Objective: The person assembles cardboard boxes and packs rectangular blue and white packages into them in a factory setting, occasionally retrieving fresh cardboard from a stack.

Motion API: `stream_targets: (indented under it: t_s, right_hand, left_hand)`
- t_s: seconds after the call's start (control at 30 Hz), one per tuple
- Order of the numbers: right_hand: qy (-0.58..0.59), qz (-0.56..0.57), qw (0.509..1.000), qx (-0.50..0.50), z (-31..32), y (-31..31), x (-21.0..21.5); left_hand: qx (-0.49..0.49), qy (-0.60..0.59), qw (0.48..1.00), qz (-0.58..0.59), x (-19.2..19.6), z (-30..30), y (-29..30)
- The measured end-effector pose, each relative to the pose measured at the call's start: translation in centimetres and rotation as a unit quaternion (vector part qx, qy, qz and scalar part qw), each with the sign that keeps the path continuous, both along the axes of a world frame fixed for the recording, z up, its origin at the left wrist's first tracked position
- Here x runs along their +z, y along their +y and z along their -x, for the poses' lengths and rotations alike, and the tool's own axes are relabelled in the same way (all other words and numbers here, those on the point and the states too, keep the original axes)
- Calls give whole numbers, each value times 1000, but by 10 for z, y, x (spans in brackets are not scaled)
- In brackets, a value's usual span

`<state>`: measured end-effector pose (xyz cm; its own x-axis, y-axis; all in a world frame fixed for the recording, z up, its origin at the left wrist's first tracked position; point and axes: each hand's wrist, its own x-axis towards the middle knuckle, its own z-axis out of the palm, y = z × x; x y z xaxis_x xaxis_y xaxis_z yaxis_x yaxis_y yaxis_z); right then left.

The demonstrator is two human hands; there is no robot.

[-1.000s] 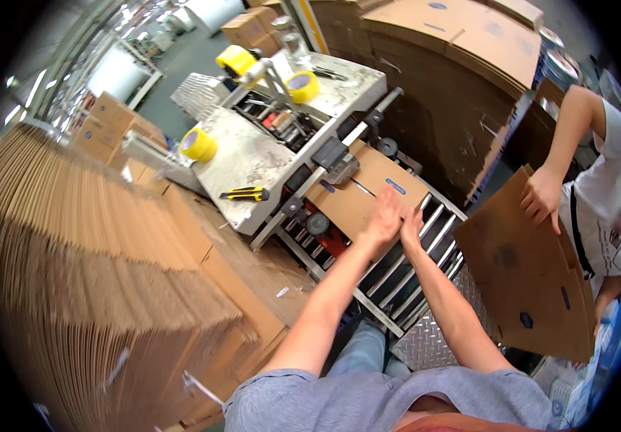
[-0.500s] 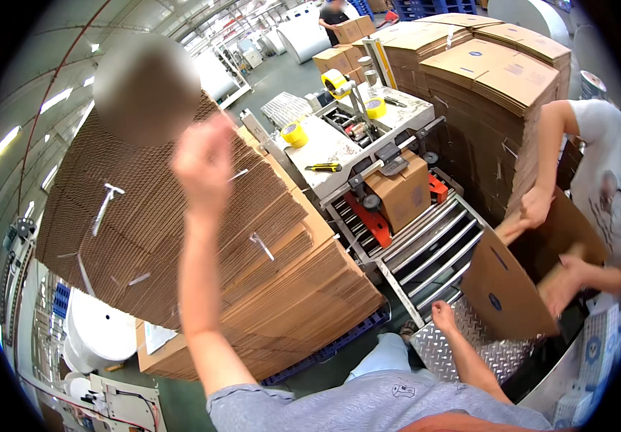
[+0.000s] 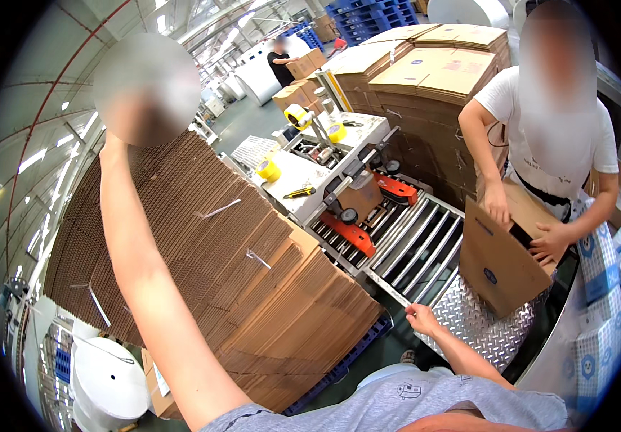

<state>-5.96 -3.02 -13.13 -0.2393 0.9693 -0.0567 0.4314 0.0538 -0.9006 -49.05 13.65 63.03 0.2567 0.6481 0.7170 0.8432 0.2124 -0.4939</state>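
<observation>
My left hand (image 3: 119, 122) was raised high above the tall stack of flattened cardboard boxes (image 3: 202, 266), its fingers hidden by blur, so I could not tell whether they were spread or closed. My right hand (image 3: 422, 317) rested on the near corner of the roller conveyor (image 3: 418, 245), fingers curled together on its metal edge, clamping nothing else. Beyond the conveyor, a sealed carton (image 3: 361, 196) sat inside the taping machine (image 3: 325, 162). Across the conveyor, a co-worker held an open brown box (image 3: 501, 259) tilted on its side; I could not see its contents.
</observation>
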Motion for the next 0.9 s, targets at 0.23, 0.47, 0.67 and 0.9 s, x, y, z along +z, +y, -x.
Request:
stream_targets:
  t_s: [0.23,0.47,0.67,0.9]
  right_hand:
    - [-17,54,998,-33,-38,-47,-36]
    - [33,-190,943,-272,-104,-4,140]
    - [-22,-658,671,-340,-105,14,435]
    - [20,-444,844,-300,-138,-57,395]
  left_hand:
    - [46,276,940,-194,-7,90,-123]
    - [-13,313,887,-338,39,3,-172]
    - [-222,319,921,-42,-92,-359,-153]
    - [-571,386,707,160,-195,-465,-153]
